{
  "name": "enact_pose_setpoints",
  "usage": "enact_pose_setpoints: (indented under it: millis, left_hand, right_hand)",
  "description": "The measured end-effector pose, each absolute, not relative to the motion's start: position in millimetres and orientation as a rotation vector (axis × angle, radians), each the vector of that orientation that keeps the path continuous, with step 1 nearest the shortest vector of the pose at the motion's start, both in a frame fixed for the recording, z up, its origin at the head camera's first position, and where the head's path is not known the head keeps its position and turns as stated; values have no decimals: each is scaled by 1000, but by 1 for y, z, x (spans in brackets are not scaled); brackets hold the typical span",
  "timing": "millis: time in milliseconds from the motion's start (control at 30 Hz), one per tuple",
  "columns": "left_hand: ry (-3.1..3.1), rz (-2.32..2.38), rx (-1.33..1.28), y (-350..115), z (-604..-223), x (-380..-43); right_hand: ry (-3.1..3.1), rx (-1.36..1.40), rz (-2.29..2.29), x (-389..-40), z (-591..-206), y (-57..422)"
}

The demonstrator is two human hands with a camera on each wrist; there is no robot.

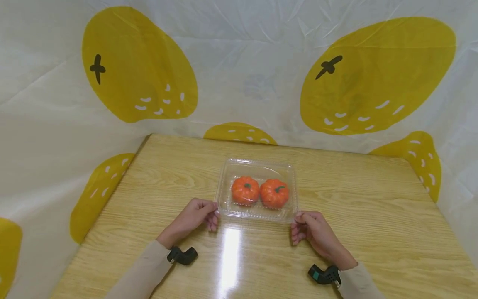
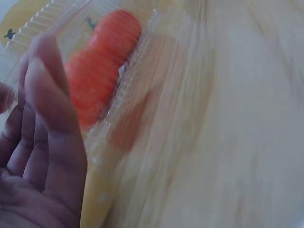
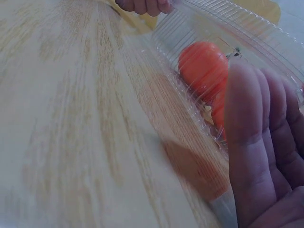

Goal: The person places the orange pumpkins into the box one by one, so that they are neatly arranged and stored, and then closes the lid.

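In the head view, a clear plastic clamshell box [image 1: 228, 174] is held with two small orange pumpkins inside. The left pumpkin [image 1: 245, 190] and the right pumpkin [image 1: 274, 194] sit side by side, each with a green stem. My left hand [image 1: 198, 215] pinches the near left corner of the box by its rim. At the near right corner, my right hand [image 1: 313, 231] pinches the rim likewise. Both wrist views show the ribbed side wall and the pumpkins through it. Whether the box touches the table is hard to tell.
A wooden table [image 1: 168, 178] lies beneath, with a bright light reflection near the front. A white curtain [image 1: 246, 62] with yellow fruit prints hangs behind the table and along its left and right sides. Black wrist devices [image 1: 183, 255] sit on both wrists.
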State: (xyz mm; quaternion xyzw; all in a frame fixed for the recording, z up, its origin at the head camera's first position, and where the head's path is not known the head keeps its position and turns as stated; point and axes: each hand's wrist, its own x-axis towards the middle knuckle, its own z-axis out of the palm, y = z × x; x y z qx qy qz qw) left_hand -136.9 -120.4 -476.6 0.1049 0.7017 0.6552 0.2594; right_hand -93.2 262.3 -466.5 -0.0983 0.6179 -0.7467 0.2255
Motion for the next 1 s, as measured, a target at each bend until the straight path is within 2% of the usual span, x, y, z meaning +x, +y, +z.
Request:
enact_pose_setpoints:
  millis: [333,1000]
  left_hand:
    - [1924,1817,189,-117,-474,-137]
    - [1946,1726,249,-123,-470,-133]
  right_hand:
    - [1708,-180,-2065,-92,-462,258]
    - [1780,-209,-1998,-90,-464,260]
